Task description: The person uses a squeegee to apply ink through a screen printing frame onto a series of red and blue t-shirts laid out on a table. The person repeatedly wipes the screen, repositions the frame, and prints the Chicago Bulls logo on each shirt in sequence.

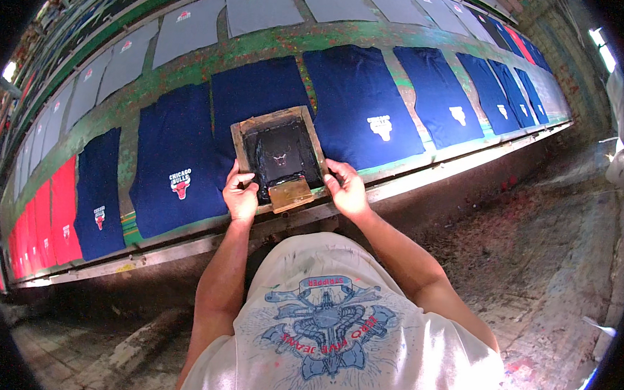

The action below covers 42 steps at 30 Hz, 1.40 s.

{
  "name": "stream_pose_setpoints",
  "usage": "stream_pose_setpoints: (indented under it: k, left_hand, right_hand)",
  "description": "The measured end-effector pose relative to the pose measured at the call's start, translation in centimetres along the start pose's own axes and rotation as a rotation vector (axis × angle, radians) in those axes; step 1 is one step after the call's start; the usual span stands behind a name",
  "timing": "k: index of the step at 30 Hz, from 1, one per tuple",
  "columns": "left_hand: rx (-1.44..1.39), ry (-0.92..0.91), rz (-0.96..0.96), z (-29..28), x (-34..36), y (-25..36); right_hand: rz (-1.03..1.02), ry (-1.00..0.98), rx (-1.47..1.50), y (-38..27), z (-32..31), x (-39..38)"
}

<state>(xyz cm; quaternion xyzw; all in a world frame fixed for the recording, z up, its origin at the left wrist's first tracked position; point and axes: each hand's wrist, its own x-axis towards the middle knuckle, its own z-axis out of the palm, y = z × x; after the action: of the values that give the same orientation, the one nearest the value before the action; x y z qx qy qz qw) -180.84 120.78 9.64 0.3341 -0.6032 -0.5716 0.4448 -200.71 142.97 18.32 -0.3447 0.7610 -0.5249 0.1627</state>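
Note:
A wooden-framed printing screen (279,153) with a dark inked mesh lies on a navy shirt (257,93) on the long green table (192,65). A wooden squeegee (291,194) rests at the frame's near edge. My left hand (240,195) grips the frame's near left corner. My right hand (345,187) holds the frame's near right side. To the left lies a navy shirt (176,167) with a red and white print; to the right a navy shirt (362,106) bears a white print.
More navy shirts (437,96) run along the table to the right, red shirts (50,216) to the left, and grey shirts (190,26) fill the far row. A metal rail (469,157) edges the table. A stained concrete floor (556,243) lies to my right.

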Motion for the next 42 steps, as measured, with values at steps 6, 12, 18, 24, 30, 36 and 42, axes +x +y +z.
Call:
stream_pose_setpoints:
  k: [6, 12, 18, 24, 30, 36, 42]
  left_hand:
    - [0.059, 0.009, -0.011, 0.1, -0.3, 0.5]
    - [0.067, 0.017, 0.019, 0.2, -0.2, 0.2]
    - [0.041, 0.015, 0.011, 0.1, -0.3, 0.1]
    - [-0.001, 0.005, -0.018, 0.2, -0.6, 0.6]
    - [0.074, 0.003, -0.045, 0.3, -0.8, 1.4]
    - [-0.109, 0.006, -0.159, 0.8, -0.5, 3.1]
    - [-0.14, -0.004, -0.203, 0.4, -0.8, 2.9]
  right_hand:
    - [-0.557, -0.462, -0.393, -5.4, -0.4, -0.6]
    - [-0.659, -0.602, -0.61, -6.4, 1.7, 1.6]
    - [-0.569, -0.76, -0.607, -6.7, 2.2, 6.0]
    - [-0.5, -0.717, -0.556, -6.6, 3.8, 13.4]
    - [-0.665, -0.504, -0.538, -4.2, 5.3, 14.2]
    - [-0.883, -0.555, -0.559, -2.8, 3.4, 6.2]
    - [-0.725, -0.871, -0.24, -4.2, 0.9, 10.2]
